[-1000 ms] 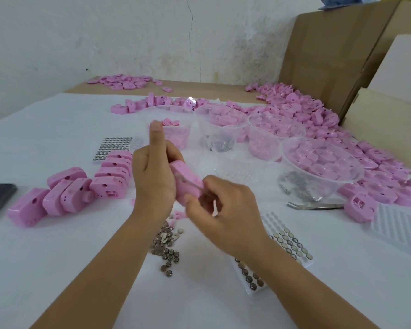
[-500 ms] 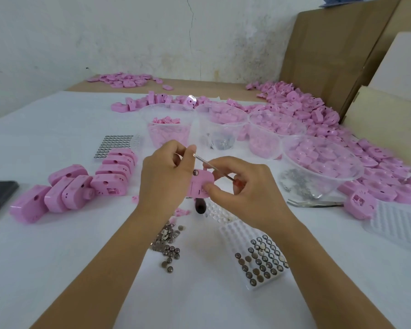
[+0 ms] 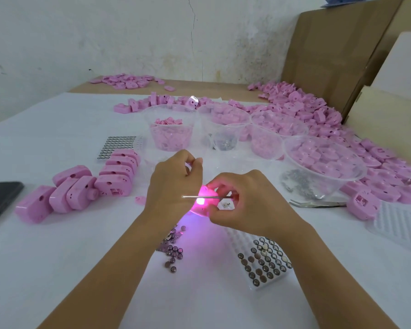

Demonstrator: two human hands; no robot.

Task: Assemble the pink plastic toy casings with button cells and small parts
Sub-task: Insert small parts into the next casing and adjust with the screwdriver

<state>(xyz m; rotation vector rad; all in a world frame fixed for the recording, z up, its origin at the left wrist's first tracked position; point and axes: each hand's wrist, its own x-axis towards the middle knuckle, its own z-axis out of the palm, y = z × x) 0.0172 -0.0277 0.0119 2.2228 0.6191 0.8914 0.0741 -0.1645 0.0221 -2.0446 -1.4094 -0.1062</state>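
Holding the small pink plastic toy casing (image 3: 205, 206) just above the white tabletop (image 3: 57, 269), I had my left hand (image 3: 173, 186) curled round its left side, with the fingers bent and the thumb and forefinger tips close together at the top. The casing glowed bright pink at its middle and cast a pink tint on the tabletop beneath it. My right hand (image 3: 247, 207) pinched a thin metal pin (image 3: 192, 197) between thumb and fingers. The pin lay level, running left across the lit face of the casing and ending over the back of my left hand. The other fingers of my right hand were curled against the casing's right side.

Near me, below my wrists, loose silver button cells (image 3: 172, 254) lay scattered. Just right of them sat a clear blister tray (image 3: 263, 263) partly filled with more cells. To the left, a row of closed pink casings (image 3: 81, 188) stood touching one another, with a second sheet of cells (image 3: 118, 147) just beyond them. A dark flat device (image 3: 0, 198) lay at the left edge.

Farther off stood clear plastic cups (image 3: 169, 131) holding small pink parts. To their right was a large clear plastic bowl (image 3: 323, 162) of pink casing pieces. Metal tweezers (image 3: 318, 204) lay on the tabletop just near of that bowl. A heap of pink casing halves (image 3: 306, 108) spread along the far right, beside brown cardboard boxes (image 3: 330, 55).
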